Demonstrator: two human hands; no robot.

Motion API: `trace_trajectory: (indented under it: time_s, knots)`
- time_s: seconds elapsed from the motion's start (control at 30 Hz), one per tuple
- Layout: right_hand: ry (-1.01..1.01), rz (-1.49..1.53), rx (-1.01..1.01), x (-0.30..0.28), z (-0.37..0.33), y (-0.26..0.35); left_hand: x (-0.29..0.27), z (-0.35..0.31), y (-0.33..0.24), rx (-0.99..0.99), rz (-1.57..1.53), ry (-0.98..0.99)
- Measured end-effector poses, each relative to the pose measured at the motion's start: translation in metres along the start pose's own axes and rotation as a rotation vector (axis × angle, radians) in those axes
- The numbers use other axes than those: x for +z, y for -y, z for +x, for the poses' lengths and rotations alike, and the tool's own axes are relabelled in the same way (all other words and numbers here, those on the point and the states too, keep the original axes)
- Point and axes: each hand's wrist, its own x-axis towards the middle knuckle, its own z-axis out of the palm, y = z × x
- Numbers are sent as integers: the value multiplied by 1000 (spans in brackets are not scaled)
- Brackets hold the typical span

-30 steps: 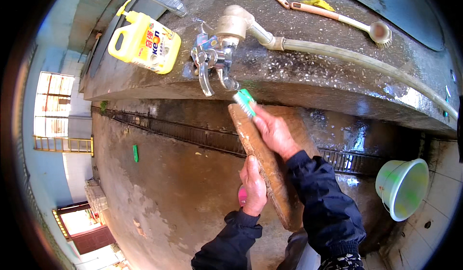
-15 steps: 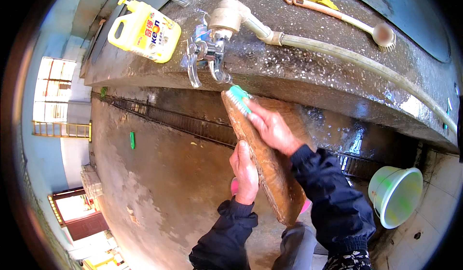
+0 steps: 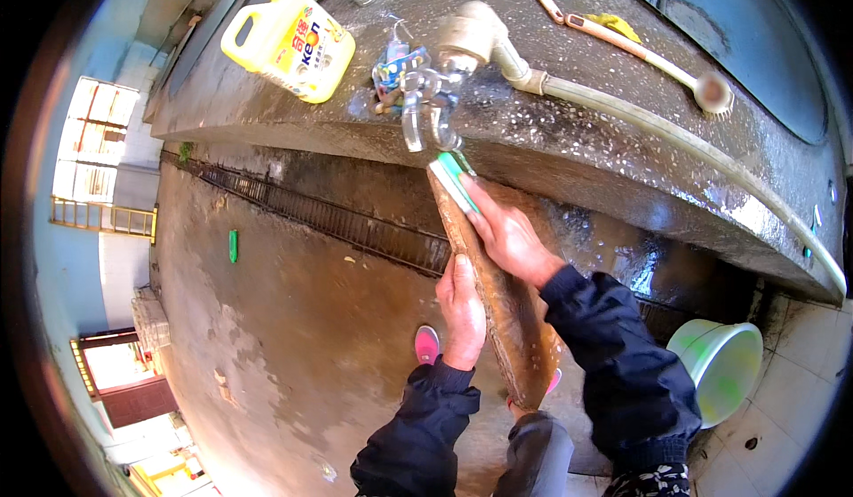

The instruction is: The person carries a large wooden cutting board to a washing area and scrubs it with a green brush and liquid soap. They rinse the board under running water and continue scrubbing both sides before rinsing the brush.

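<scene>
A thick, wet wooden board (image 3: 508, 337) is held tilted on its edge below the tap, its lower end near my knee. My left hand (image 3: 462, 309) grips the board's left side, thumb up along the rim. In my right hand (image 3: 511, 238) is a green scrubbing brush (image 3: 455, 177), its white bristles pressed on the board's upper left edge. The bristles look smeared by motion. Just above the brush sits the metal tap (image 3: 430, 106), its spout close to the brush's end. My right forearm hides part of the board's right side.
On the concrete ledge (image 3: 355, 128) stand a yellow pump bottle (image 3: 298, 48) and a grey pipe (image 3: 657, 111). A long-handled brush (image 3: 649, 57) lies farther right. A pale green bucket (image 3: 715, 364) is at lower right. A drain grate (image 3: 338, 222) crosses the wet floor, where a green object (image 3: 234, 246) lies.
The view has shifted, so the tap and ledge items sit farther right. The brush has moved slightly leftward relative to the tap spout. A pink shoe shows more fully beside my left hand.
</scene>
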Motion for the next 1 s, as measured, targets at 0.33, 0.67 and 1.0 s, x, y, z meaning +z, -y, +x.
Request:
trace_trajectory:
  time_s: [0.33, 0.67, 1.0]
  knots:
    - [109, 440, 411, -86, -159, 56, 19, -20, -7, 34, -147, 152]
    - [102, -259, 599, -77, -194, 123, 44, -34, -9, 103, -161, 257]
    - [-70, -403, 578, -76, -209, 101, 24, 49, -89, 1318, 1215, 1238]
